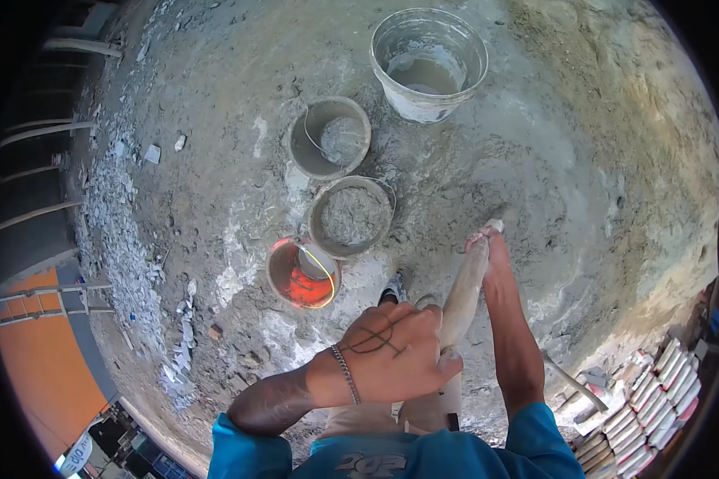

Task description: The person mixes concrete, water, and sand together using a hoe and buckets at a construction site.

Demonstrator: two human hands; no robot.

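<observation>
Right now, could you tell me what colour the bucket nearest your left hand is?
Orange bucket, smeared grey, seen in the head view.

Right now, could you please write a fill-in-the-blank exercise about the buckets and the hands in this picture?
1. Both hands grip one long wooden ____.
2. The left hand wears a ____ at the wrist.
3. The white bucket stands farthest away; the bucket nearest the feet is ____.
4. The right hand holds it ____ down than the left.

Missing words: handle; bracelet; orange; farther
</observation>
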